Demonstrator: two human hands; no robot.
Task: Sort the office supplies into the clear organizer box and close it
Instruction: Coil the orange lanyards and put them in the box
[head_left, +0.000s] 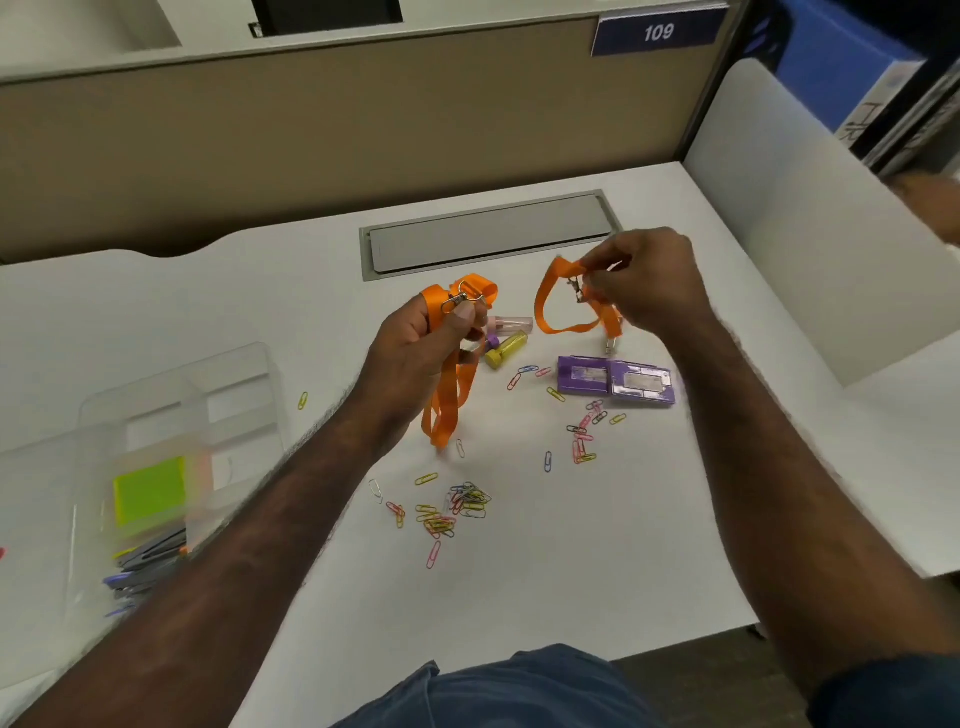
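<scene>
Two orange fabric lanyards are up off the white surface (597, 571) at once, so you're mid-step on the lanyards. Your left hand (426, 338) grips one orange lanyard with a silver clip (447, 395), fingers curled round the bunched strap, its loop hanging down. Your right hand (644, 280) pinches the second orange lanyard (550, 306) near its metal clip, strap drooping in an arc toward the surface. The clear plastic organizer box (182, 405) sits open well to your left, yellow-green sticky notes (150, 491) and pens already inside. Next, I'd judge, you fold each strap compact and carry it left into a free compartment. Loose coloured paper clips (457, 509), purple cases (615, 379) and a yellow cylinder (506, 351) are left to sort.
</scene>
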